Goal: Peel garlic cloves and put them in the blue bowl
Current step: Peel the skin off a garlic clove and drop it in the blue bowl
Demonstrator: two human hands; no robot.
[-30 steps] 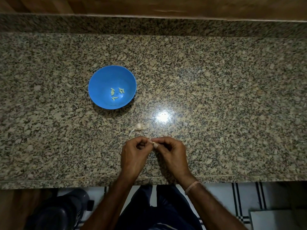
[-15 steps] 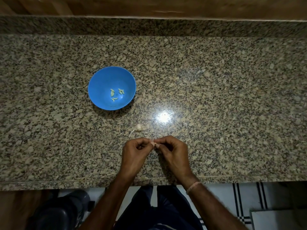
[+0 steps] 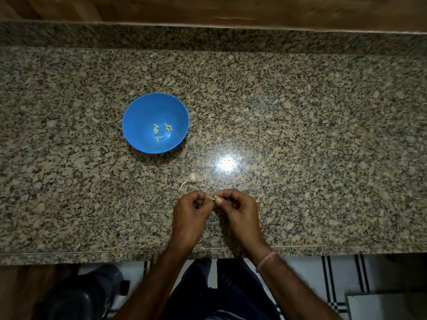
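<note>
Across most of the view, a polished granite countertop (image 3: 323,135), speckled beige, grey and black. Near its middle, a bright white glare (image 3: 226,163) on the glossy stone. Along the far side, a raised strip of the same speckled granite (image 3: 208,38), slightly blurred. Beyond that, a brown wooden panel with visible grain (image 3: 208,8). Along the near side, a thin pale seam (image 3: 69,253) just inside the counter's front edge. Below the edge, dimly lit white floor tiling crossed by paired black lines (image 3: 307,271). At lower left, a dark glossy rounded object (image 3: 76,296), too dim to identify. At lower right, the corner of a pale rectangular slab (image 3: 381,306) on the floor.
</note>
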